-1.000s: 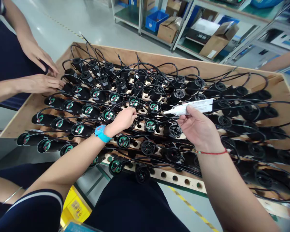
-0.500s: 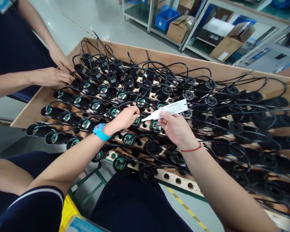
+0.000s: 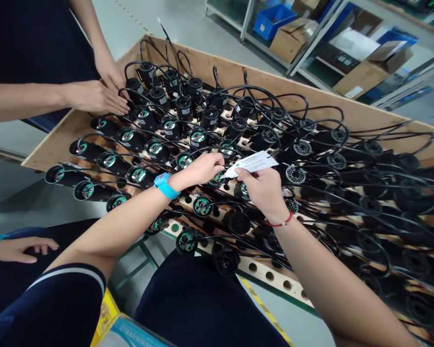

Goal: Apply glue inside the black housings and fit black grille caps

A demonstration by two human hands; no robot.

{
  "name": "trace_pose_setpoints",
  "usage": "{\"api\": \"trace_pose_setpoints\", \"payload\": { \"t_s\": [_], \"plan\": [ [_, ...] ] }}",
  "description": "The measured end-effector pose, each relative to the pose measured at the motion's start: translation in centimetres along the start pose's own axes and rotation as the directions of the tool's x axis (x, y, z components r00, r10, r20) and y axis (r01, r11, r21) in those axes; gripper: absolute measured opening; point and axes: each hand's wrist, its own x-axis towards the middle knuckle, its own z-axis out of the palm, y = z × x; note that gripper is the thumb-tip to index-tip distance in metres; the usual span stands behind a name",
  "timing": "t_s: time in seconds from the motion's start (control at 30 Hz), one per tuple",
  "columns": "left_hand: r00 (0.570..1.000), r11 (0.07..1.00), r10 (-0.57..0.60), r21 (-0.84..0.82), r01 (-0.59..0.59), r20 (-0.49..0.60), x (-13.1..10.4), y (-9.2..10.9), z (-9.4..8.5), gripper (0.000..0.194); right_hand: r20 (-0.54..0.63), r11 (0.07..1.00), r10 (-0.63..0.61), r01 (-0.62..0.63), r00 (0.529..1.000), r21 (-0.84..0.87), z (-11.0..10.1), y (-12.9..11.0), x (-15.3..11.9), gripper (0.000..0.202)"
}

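A white squeeze tube (image 3: 255, 163) with green print and a pointed nozzle is pinched in my right hand (image 3: 263, 189), which wears a red cord bracelet. The nozzle tip points left, at the open end of a black cylindrical housing with a green circuit board (image 3: 217, 179) inside. My left hand (image 3: 205, 170), below a blue wristband, is closed beside that same housing. Its fingertips are curled, and what they grip is hidden. Nearby, another black housing (image 3: 203, 206) shows its green board and small coloured wires.
Rows of black housings with looping cables stand in a wooden tray (image 3: 289, 91) with a perforated board (image 3: 256, 267). At the far left a co-worker's hands (image 3: 97, 99) touch a housing. Another person's hand (image 3: 23, 248) rests lower left. Behind are shelves with cardboard boxes (image 3: 292, 41).
The view has shifted, so the tray sits differently. The tube stays in my right hand, its nozzle at the same housing. Another person's hand has come into view at lower left.
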Motion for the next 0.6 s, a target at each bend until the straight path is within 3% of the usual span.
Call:
{"api": "trace_pose_setpoints", "payload": {
  "t_s": [0.3, 0.6],
  "plan": [
    [1.0, 0.997, 0.007, -0.073, -0.006, 0.014, 0.33, -0.38, -0.02, 0.007, 0.077, 0.954, -0.104, 0.122, 0.992, -0.275, 0.36, 0.49, 0.46, 0.02],
    [1.0, 0.997, -0.008, -0.078, 0.009, 0.012, 0.43, -0.8, 0.32, 0.007, 0.131, 0.918, -0.087, 0.131, 0.987, -0.375, 0.85, -0.22, 0.8, 0.019]
  ]
}}
